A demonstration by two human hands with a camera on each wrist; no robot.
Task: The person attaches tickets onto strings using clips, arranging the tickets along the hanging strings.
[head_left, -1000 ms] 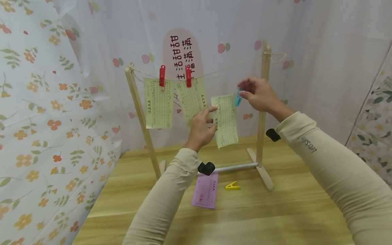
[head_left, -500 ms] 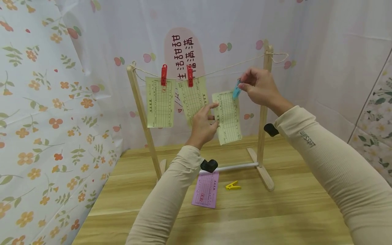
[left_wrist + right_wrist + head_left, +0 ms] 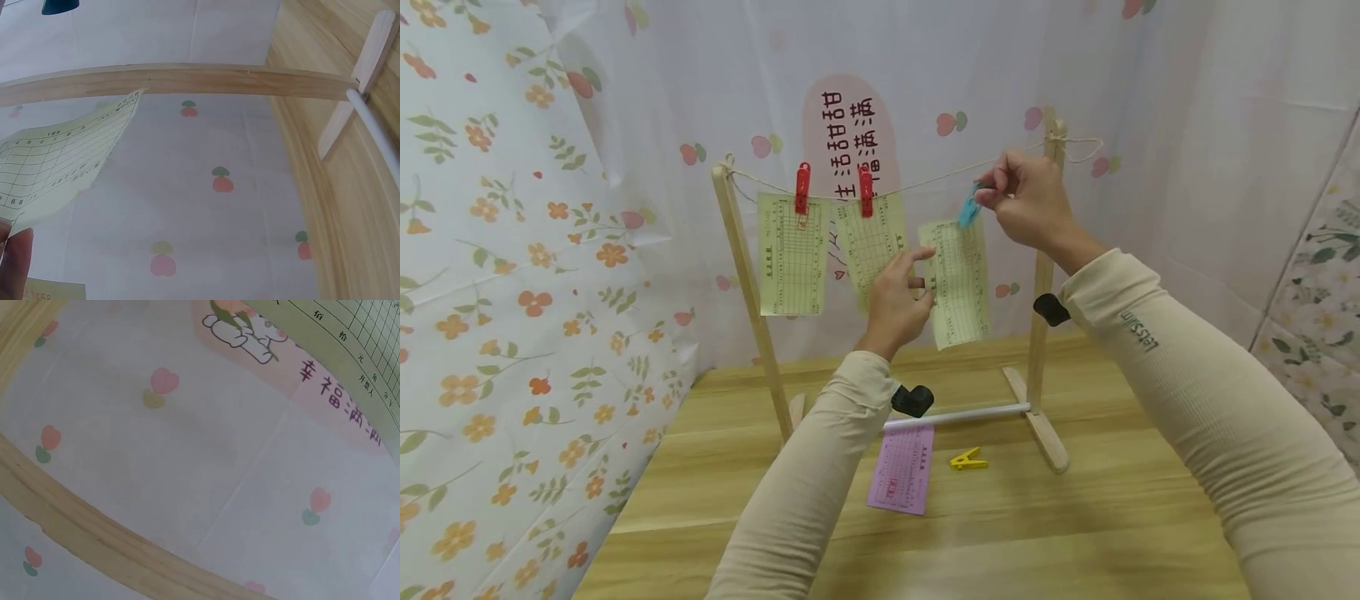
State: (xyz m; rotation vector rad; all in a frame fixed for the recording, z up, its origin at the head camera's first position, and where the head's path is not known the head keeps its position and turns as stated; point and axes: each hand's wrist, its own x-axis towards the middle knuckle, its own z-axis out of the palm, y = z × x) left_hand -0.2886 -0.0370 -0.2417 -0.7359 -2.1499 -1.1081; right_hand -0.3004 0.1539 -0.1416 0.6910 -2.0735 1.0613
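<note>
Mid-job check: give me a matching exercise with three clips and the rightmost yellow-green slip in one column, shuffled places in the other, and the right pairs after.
Things
1. Blue clip
2. Yellow clip
3. Leftmost red clip
4. Rightmost yellow-green slip

Places
A. Lying on the table
B. In the grip of the left hand
C. Clipped on the string
D. In the grip of the right hand

Pairs: 1-D, 2-A, 3-C, 4-B
</note>
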